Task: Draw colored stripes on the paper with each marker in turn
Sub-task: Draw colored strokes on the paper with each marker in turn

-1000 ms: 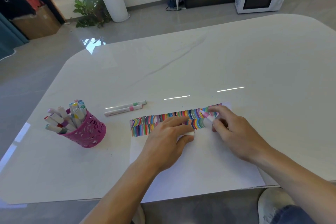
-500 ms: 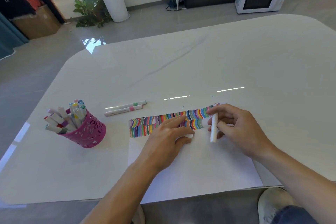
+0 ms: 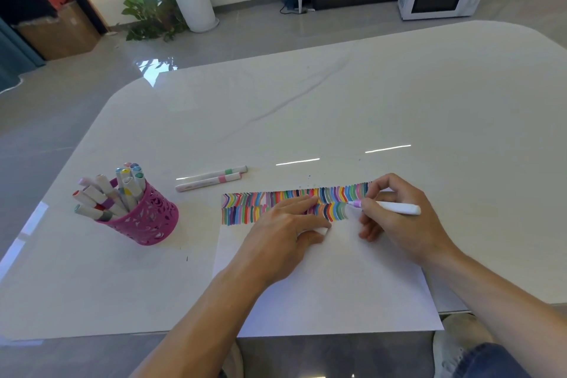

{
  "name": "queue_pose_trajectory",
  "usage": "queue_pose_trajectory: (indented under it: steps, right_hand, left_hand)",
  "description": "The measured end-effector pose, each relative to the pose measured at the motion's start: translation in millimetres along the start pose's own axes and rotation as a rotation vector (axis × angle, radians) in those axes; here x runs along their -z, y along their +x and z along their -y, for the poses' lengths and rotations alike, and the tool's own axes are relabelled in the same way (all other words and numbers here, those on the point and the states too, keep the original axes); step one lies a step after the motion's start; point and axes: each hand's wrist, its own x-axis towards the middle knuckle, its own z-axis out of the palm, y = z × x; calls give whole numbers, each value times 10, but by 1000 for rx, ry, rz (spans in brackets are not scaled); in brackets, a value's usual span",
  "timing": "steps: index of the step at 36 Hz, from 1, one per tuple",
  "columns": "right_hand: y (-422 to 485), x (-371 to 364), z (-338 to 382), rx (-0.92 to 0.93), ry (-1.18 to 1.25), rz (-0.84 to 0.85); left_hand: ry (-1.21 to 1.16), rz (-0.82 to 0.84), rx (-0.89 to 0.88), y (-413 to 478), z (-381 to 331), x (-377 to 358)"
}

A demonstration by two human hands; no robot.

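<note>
Marker [image 3: 395,208] gripped in my right hand [image 3: 399,224], tip just beyond my fingertips. My left hand [image 3: 282,233] presses paper [image 3: 337,285], pinching a cap [image 3: 322,229].

Right hand [image 3: 395,218] holds marker [image 3: 397,208] at the stripes [image 3: 245,204] — left hand [image 3: 282,235], on paper [image 3: 337,291], pinches cap [image 3: 321,230].

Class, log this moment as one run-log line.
phase: stripe drawing | right hand: grips marker, tip at paper | left hand: presses paper, pinches white cap

Bare forearms [image 3: 199,313], jeans [image 3: 494,362], pale sneaker [image 3: 457,337]
</note>
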Motion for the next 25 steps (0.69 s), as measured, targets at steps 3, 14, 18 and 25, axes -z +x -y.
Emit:
queue_pose_trajectory:
  steps: [3,14,18,25]
  right_hand:
    - [-21,-8,1,10,-49,-17]
    - [-38,-28,12,7,-115,-33]
    - [-10,-26,-22,0,-110,-30]
    - [15,-17,-46,-15,-82,-1]
  left_hand:
    - [-7,-2,0,5,9,-6]
    - [-23,-13,25,10,10,-23]
    - [-26,0,35,7,-5,-8]
    - [-6,42,63,18,-47,25]
